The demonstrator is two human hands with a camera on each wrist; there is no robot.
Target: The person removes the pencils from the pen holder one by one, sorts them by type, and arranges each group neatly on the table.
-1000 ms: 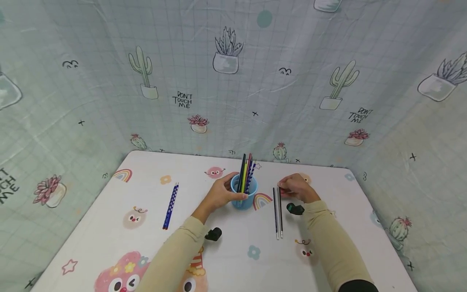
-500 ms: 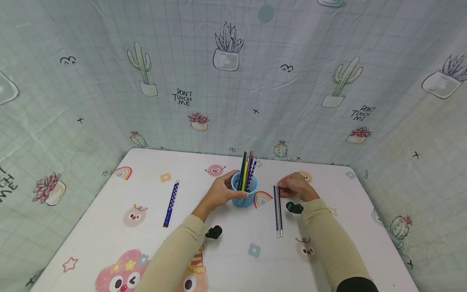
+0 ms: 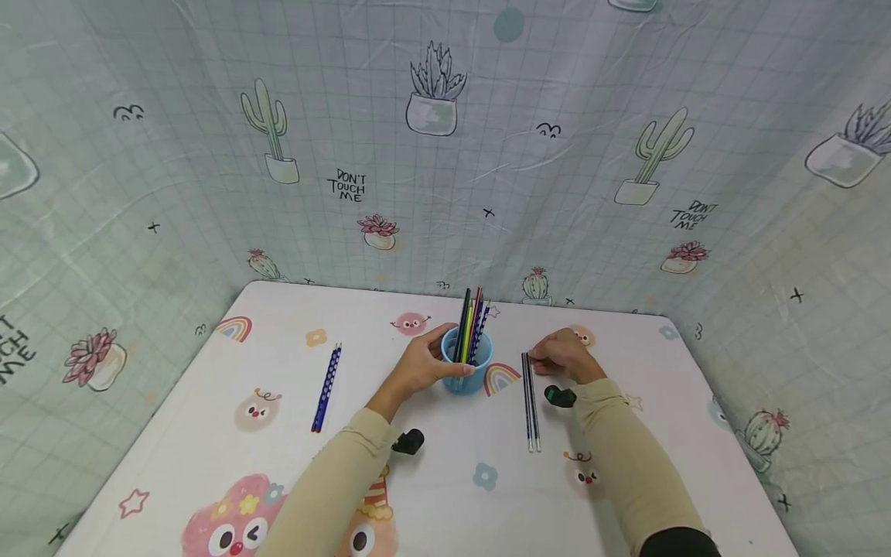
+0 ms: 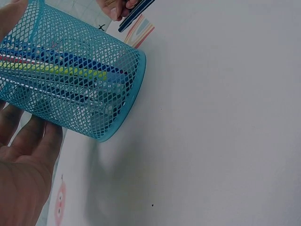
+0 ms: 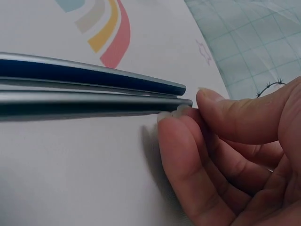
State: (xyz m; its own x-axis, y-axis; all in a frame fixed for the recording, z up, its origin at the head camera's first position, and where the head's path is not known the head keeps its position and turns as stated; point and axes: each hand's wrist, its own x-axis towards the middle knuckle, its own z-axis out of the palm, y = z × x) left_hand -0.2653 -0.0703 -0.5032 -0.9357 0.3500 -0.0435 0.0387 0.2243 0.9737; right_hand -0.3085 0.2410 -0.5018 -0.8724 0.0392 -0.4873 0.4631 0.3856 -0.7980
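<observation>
My left hand [image 3: 420, 366] grips a light blue mesh pencil cup [image 4: 94, 80], thumb and fingers around its sides. Several pencils [image 3: 476, 333], among them dark, yellow-green, red and blue patterned ones, stand in the cup. To its right, two dark pencils with silvery stripes [image 3: 531, 406] lie side by side on the table. My right hand [image 3: 565, 357] is at their far end. In the right wrist view, its bent fingertips [image 5: 170, 123] touch the tip of the nearer pencil [image 5: 94, 106], while the thumb [image 5: 235, 115] is just past that end.
On the left of the white patterned table [image 3: 445, 510] lie two blue dotted pencils [image 3: 326, 388], close together. A patterned cloth [image 3: 445, 193] hangs behind the table and along both sides. Black wrist camera mounts [image 3: 408, 442] sit under the wrists.
The right-hand striped pencil has turned and shifted slightly left, closer alongside the other one, with my right hand at its end. My left hand and the cup have stayed in place.
</observation>
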